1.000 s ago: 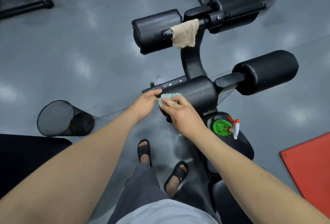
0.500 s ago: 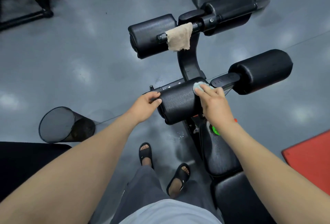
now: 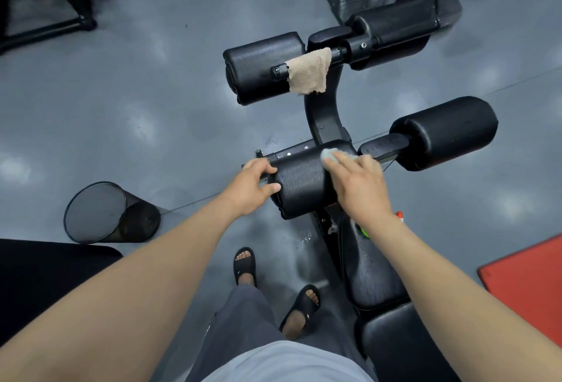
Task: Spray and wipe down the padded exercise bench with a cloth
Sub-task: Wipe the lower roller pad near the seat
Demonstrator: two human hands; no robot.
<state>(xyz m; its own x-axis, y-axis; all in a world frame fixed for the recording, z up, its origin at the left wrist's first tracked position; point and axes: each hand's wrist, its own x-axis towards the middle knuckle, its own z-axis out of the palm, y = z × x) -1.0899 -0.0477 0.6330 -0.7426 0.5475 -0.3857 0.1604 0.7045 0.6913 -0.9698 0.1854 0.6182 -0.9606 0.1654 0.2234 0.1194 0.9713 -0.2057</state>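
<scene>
The black padded bench (image 3: 372, 278) runs from lower right up to its foam leg rollers. My right hand (image 3: 360, 184) presses a small pale green cloth (image 3: 328, 154) flat onto the top of the near left roller (image 3: 299, 184), fingers fairly straight. My left hand (image 3: 251, 187) grips that roller's left end, thumb and fingers curled round its edge. A green spray bottle (image 3: 365, 232) with an orange-white nozzle stands on the bench seat, mostly hidden behind my right wrist.
A tan cloth (image 3: 308, 74) hangs over the bar of the far rollers. A black mesh bin (image 3: 103, 214) lies tipped on the grey floor at left. A red mat (image 3: 529, 287) is at right. My sandalled feet (image 3: 273, 284) stand beside the bench.
My right hand has carried the cloth from the roller's near left end across its top toward the far right side. My left hand has stayed on the roller's left end.
</scene>
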